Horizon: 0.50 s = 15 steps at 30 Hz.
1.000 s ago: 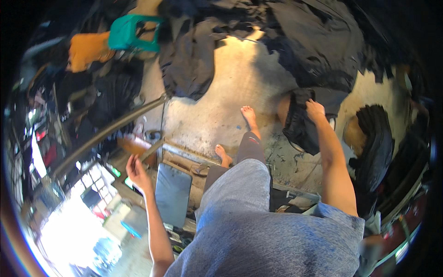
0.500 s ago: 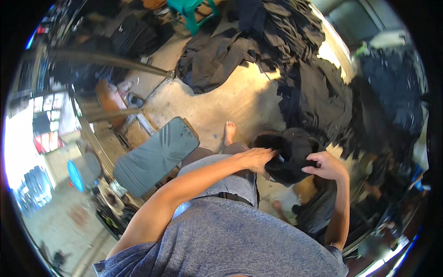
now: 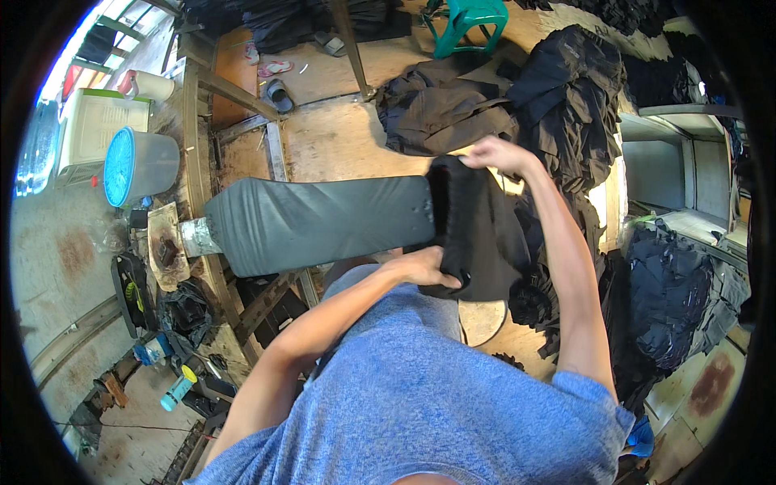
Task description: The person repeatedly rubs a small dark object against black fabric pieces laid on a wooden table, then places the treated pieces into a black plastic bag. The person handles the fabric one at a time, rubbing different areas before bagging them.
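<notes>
A long padded board, covered in dark grey cloth like a sleeve ironing board, lies across the view in front of me. At its right end hangs a black cloth garment, its open edge turned toward the board's tip. My right hand pinches the far edge of that opening. My left hand grips the near edge, its thumb over the cloth. The opening stands at the board's tip; whether the tip is inside it I cannot tell.
Dark cloth heaps lie on the floor beyond, with a green stool behind them. A wooden frame stands to the left, beside a clear bucket with a blue lid. More dark cloth is piled at the right.
My body has turned left toward the board. The black garment has come from the right up to the board's end, and both hands now hold its opening spread.
</notes>
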Each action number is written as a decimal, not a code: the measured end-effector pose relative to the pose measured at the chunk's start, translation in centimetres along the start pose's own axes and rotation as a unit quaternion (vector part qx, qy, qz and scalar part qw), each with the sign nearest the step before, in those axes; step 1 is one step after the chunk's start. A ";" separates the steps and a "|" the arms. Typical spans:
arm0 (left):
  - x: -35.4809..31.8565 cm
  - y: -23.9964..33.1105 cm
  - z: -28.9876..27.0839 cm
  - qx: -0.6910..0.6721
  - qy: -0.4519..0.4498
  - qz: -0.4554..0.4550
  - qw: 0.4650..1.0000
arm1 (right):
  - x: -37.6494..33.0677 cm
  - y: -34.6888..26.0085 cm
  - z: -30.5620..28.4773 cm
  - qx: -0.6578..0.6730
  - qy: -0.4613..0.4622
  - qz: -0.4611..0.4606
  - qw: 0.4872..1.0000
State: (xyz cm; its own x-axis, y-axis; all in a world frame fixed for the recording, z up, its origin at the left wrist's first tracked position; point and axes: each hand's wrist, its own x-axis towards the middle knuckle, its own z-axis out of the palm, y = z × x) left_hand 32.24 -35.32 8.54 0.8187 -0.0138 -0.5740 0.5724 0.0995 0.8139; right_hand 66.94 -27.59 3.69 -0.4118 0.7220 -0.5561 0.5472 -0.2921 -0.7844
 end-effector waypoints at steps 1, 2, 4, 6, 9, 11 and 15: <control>-2.1 -1.2 -1.1 -0.012 0.053 -0.025 0.998 | 4.6 -2.3 0.3 0.019 0.003 -0.043 0.999; -4.4 -2.5 -2.0 -0.091 0.105 -0.013 0.990 | 8.8 -4.8 -0.3 -0.051 -0.018 -0.060 0.997; -9.2 -5.6 -4.5 -0.194 0.187 -0.011 0.963 | 17.0 -10.6 0.7 -0.037 -0.014 -0.117 0.992; -14.1 -8.7 -6.7 -0.223 0.254 -0.011 0.941 | 24.4 -16.8 3.2 -0.070 -0.012 -0.170 0.983; -21.8 -12.8 -8.9 -0.216 0.305 -0.052 0.926 | 33.3 -26.1 9.2 -0.174 -0.068 -0.234 0.954; -26.8 -15.4 -10.7 -0.235 0.299 -0.145 0.913 | 37.0 -31.8 13.6 -0.192 -0.044 -0.251 0.948; -33.5 -19.7 -10.7 -0.238 0.319 -0.064 0.915 | 39.4 -40.4 20.7 -0.320 -0.053 -0.176 0.929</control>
State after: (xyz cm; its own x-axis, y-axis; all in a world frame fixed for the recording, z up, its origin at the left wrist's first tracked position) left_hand -6.95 -26.16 10.80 0.4657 0.5132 -0.7209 0.4528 0.5618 0.6924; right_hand 13.51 -0.34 7.80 -0.6979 0.6270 -0.3461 0.6726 0.4080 -0.6173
